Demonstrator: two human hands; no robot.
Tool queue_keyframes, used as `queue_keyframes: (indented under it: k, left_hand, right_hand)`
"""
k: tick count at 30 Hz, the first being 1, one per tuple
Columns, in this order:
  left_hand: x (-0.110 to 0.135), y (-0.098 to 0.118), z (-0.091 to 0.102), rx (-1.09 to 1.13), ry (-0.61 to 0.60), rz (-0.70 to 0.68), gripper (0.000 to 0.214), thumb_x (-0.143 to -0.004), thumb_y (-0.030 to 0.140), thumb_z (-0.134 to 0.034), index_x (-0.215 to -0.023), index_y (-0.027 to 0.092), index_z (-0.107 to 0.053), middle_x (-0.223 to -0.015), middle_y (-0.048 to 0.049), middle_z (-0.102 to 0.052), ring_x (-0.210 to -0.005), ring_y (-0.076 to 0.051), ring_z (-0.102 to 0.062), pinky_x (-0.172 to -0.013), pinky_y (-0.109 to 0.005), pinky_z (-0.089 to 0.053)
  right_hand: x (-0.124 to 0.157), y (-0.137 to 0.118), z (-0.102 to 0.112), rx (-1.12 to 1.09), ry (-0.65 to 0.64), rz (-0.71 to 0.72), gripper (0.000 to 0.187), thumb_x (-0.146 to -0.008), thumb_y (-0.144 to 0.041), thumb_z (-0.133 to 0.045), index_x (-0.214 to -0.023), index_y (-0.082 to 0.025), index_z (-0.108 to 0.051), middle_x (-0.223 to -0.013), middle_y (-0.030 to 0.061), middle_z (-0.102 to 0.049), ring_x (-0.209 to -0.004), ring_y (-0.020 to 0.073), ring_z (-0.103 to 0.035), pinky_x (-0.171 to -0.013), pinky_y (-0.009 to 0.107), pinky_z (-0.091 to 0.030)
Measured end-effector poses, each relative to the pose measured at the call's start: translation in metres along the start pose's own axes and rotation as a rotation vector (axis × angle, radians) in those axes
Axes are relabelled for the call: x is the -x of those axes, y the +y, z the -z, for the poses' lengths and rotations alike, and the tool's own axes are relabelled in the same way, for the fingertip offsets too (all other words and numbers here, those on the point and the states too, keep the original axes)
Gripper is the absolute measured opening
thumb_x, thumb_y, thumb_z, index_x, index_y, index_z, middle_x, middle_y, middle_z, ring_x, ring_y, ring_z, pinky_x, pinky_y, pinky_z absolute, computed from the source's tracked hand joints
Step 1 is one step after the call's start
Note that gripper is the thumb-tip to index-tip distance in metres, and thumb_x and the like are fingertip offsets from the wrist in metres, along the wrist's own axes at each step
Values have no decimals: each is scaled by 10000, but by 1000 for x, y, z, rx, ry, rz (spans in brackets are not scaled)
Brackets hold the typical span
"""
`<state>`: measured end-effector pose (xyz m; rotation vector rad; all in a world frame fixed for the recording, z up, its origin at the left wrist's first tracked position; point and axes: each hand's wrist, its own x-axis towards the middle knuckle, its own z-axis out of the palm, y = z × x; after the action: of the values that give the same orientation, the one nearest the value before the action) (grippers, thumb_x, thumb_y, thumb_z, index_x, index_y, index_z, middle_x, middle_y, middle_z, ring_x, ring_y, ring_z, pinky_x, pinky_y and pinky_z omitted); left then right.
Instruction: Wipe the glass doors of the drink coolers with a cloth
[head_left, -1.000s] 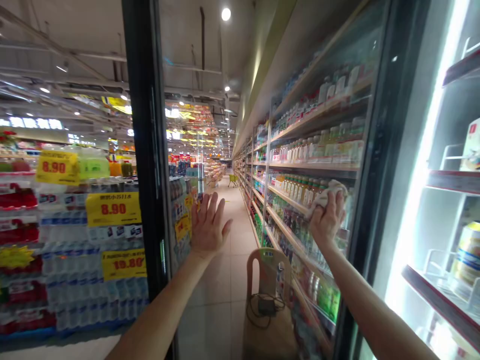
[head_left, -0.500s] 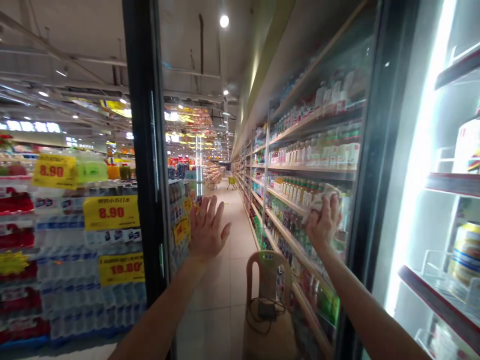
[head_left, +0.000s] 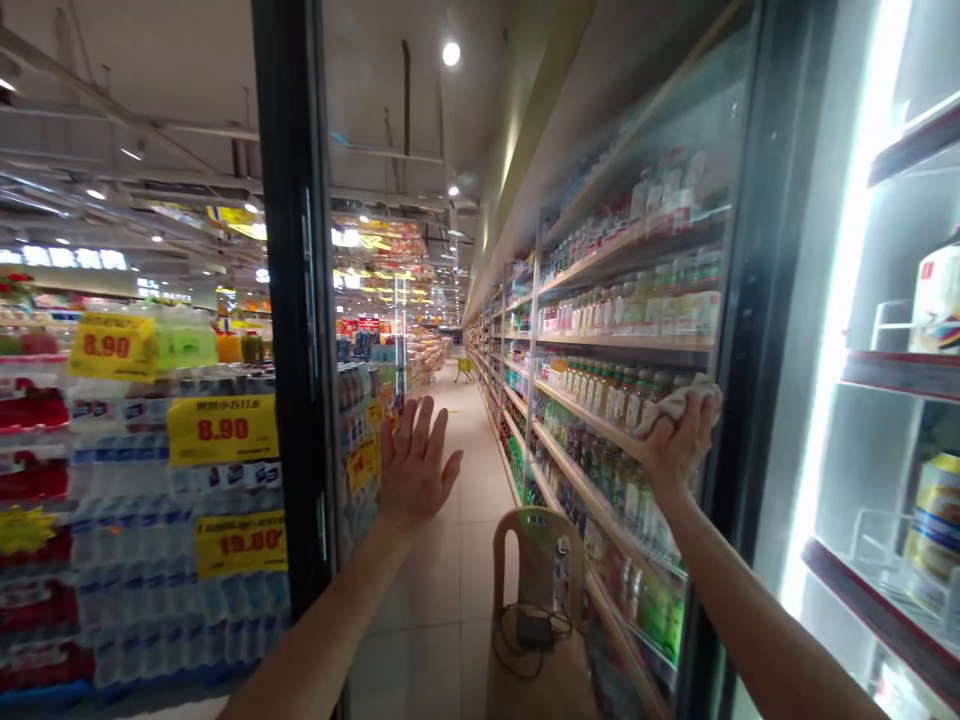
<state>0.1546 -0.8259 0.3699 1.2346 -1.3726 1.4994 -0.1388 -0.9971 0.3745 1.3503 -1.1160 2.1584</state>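
A glass door point(head_left: 420, 650) with a dark frame point(head_left: 289, 250) stands open in front of me. Flat on its pane, fingers spread, lies my left hand point(head_left: 418, 465), holding nothing. My right hand point(head_left: 679, 440) presses a crumpled whitish cloth point(head_left: 675, 402) against the same glass, near the right side of the frame. The fingers cover part of the cloth. Through the pane, or as a reflection in it, bottles on long shelves appear behind the cloth.
Lit cooler shelves point(head_left: 892, 372) with cartons and cans stand close at the right. Beyond the glass appear a beige chair point(head_left: 540, 540) with a black adapter and cable point(head_left: 534, 630). Stacked bottle packs point(head_left: 180, 560) with yellow price signs point(head_left: 223, 430) fill the left.
My right hand has moved the cloth to the right across the glass, closer to the frame. My left hand has stayed in nearly the same place.
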Motion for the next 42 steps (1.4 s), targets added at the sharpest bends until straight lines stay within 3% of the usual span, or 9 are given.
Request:
queue_keyframes:
  k: [2, 6, 8, 15, 21, 28, 34, 40, 42]
  left_hand:
    - [0, 0, 0, -14, 7, -2, 655, -842, 324, -510, -1413, 152, -238, -1423, -151, -356, -1389, -240, -153, -1127, -457, -104]
    - [0, -2, -1, -33, 13, -15, 660, -838, 324, -519, -1410, 138, -247, -1407, -160, -381, -1388, -242, -161, -1124, -457, -117]
    - [0, -3, -1, -36, 15, -24, 652, -843, 328, -511, -1409, 138, -250, -1407, -158, -382, -1388, -240, -162, -1124, -459, -120]
    - [0, 1, 0, -48, 18, -5, 616, -848, 328, -506, -1394, 142, -290, -1413, -151, -371, -1389, -238, -162, -1125, -468, -125]
    - [0, -1, 1, -29, 12, -10, 614, -847, 328, -511, -1393, 147, -296, -1413, -148, -371, -1385, -245, -176, -1124, -475, -133]
    - [1, -1, 0, 2, 9, 0, 596, -861, 312, -483, -1402, 173, -278, -1432, -130, -343, -1388, -236, -161, -1129, -474, -118]
    - [1, -3, -1, -29, 18, -21, 643, -849, 317, -508, -1414, 160, -244, -1421, -138, -361, -1386, -240, -172, -1124, -475, -141]
    - [1, -2, -2, -29, 22, -8, 607, -853, 307, -498, -1400, 160, -282, -1416, -141, -369, -1385, -242, -171, -1124, -480, -127]
    - [1, -2, -2, -32, 21, -7, 611, -852, 309, -501, -1401, 158, -280, -1415, -143, -370, -1386, -240, -172, -1125, -477, -129]
  right_hand:
    - [7, -16, -1, -13, -36, 85, 524, -829, -297, -358, -1300, -83, -438, -1411, 210, -352, -1329, 321, -294, -1036, 555, -259]
    - [48, -75, 1, -129, -294, 659, 438, -824, -268, -429, -1255, -211, -481, -1360, 113, -454, -1322, 259, -327, -1075, 516, -225]
    - [53, -86, 2, -163, -333, 803, 430, -815, -260, -457, -1244, -233, -488, -1337, 93, -482, -1323, 247, -329, -1090, 510, -199]
    - [5, -58, -11, -50, -57, 243, 521, -823, -251, -395, -1339, -175, -396, -1417, 172, -360, -1324, 320, -311, -1016, 610, -250]
    - [41, -99, -5, -159, -295, 823, 451, -824, -259, -459, -1275, -237, -460, -1323, 88, -501, -1316, 240, -346, -1101, 508, -178]
    - [-3, -78, -17, -56, -42, 346, 515, -825, -253, -401, -1334, -171, -403, -1395, 170, -394, -1312, 312, -333, -1020, 575, -259]
    - [37, -100, -4, -147, -327, 918, 413, -834, -269, -457, -1244, -241, -488, -1298, 76, -524, -1312, 227, -352, -1105, 489, -179]
    - [-3, -74, -18, -68, -47, 382, 509, -826, -253, -401, -1330, -178, -411, -1397, 164, -394, -1316, 304, -331, -1017, 546, -288]
    - [-3, -84, -22, -86, -38, 370, 517, -824, -249, -402, -1336, -176, -404, -1401, 164, -389, -1320, 300, -323, -1023, 547, -280]
